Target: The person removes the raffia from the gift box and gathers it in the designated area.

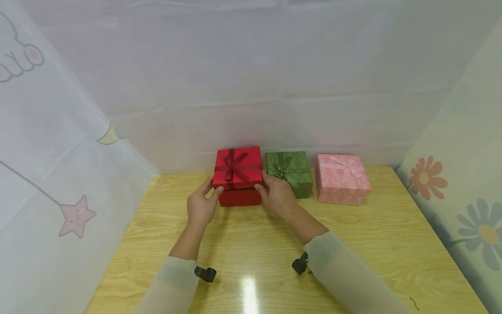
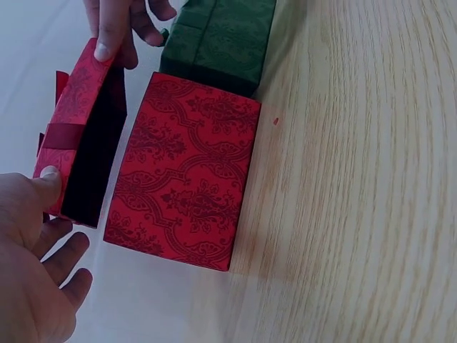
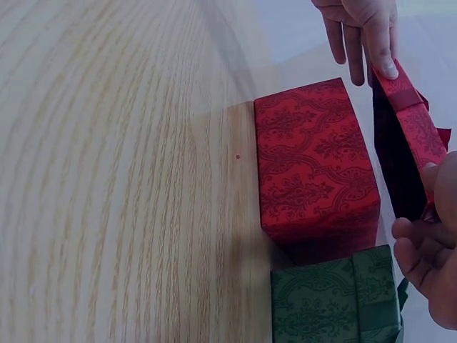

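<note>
A red gift box (image 1: 240,198) with a dark scroll pattern stands at the back of the table. Its lid (image 1: 249,162), topped with a dark red ribbon bow, is lifted off the base; both wrist views show a gap between them and the lid's dark inside. My left hand (image 1: 201,207) grips the lid's left side, thumb on the front rim (image 2: 66,158). At the opposite side my right hand (image 1: 279,196) pinches the lid between thumb and fingers. The green gift box (image 1: 303,189) stands right beside the red one, partly hidden behind my right hand in the head view.
A pink gift box (image 1: 343,196) with a pale bow is to the right of the green one. Behind the boxes hangs a white cloth (image 1: 251,87), with printed cloths at both sides. The wooden table (image 1: 243,244) extends toward me, with a tiny red speck on it.
</note>
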Demonstrator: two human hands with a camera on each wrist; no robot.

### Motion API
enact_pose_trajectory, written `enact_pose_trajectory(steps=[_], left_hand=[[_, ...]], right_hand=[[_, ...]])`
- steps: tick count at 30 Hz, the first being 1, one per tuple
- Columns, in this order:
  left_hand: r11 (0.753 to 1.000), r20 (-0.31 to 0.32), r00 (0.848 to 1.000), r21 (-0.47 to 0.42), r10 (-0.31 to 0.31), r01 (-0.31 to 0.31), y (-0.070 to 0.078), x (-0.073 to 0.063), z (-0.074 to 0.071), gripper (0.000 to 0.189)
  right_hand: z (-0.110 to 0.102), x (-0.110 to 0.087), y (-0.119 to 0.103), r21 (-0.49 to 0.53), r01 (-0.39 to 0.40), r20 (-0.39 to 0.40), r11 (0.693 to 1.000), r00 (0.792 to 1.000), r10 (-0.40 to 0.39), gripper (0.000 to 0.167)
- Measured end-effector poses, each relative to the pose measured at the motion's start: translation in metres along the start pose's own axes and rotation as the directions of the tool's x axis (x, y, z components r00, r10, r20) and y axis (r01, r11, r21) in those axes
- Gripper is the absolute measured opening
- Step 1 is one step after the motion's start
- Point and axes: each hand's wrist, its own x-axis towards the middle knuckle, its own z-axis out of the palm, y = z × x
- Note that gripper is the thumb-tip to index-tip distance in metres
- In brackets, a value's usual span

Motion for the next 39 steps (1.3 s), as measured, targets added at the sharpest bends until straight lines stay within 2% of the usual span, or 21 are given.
enact_pose_trajectory(steps=[5,12,23,29,39], left_hand=[[1.0,-0.019,1.0,-0.023,0.017,-0.017,0.0,0.0,-0.001,0.058],[0.997,-0.039,0.999,-0.072,0.024,-0.027,0.002,-0.001,-0.002,0.063],[0.985,-0.085,0.996,-0.169,0.007,-0.021,0.005,-0.003,-0.003,0.058],[0.967,-0.136,0.99,-0.24,0.049,-0.081,0.006,-0.004,-0.003,0.053],[0.908,-0.182,0.979,-0.39,0.09,-0.156,0.009,-0.005,-0.003,0.044]], right_hand=[[-0.002,0.0,0.003,-0.007,0.024,-0.021,1.0,0.999,-0.024,0.06],[-0.004,-0.002,0.006,0.007,0.082,-0.115,0.997,0.99,-0.081,0.058],[-0.004,-0.003,0.012,0.091,0.117,-0.124,0.989,0.987,-0.105,0.06],[-0.004,-0.004,0.014,0.121,0.153,-0.172,0.981,0.976,-0.131,0.059],[-0.007,-0.006,0.014,0.194,0.216,-0.265,0.957,0.951,-0.16,0.054]])
